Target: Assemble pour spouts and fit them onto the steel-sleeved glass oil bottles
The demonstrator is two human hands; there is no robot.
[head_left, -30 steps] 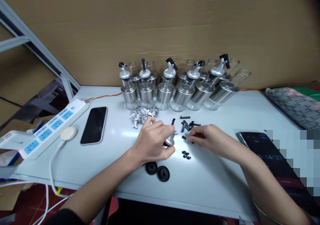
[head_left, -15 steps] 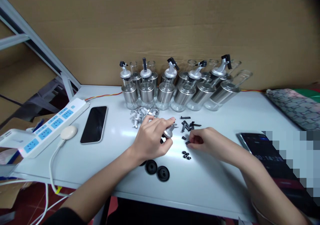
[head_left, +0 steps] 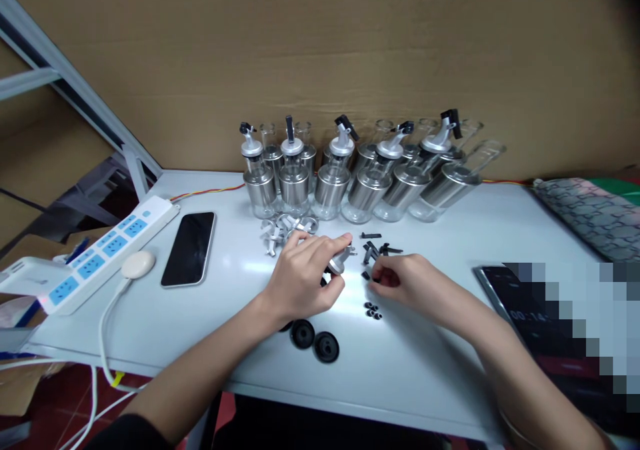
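Observation:
My left hand (head_left: 310,273) is closed around a silver pourer spout (head_left: 341,261), whose narrow tip points up and to the right. To its right, the fingertips of my right hand (head_left: 400,278) pinch low over the table at a small black plastic piece, mostly hidden by the fingers. Just left of those fingertips lies another small black piece (head_left: 365,275). Black flip levers (head_left: 371,251) are piled beyond the right hand. Several small black stoppers (head_left: 373,311) sit in front of it. Round black caps (head_left: 327,347) lie below the left hand, one partly covered by the wrist.
Glass bottles with steel sleeves (head_left: 333,187) stand along the cardboard back, several topped with pourers. Silver spouts (head_left: 274,231) lie in front of them. A phone (head_left: 189,249) and power strip (head_left: 113,250) are at left. A larger device showing a timer (head_left: 520,310) lies at right.
My right hand has shifted slightly left and away from me, nudging the small black piece beside its fingertips. The left hand holds the spout in the same place.

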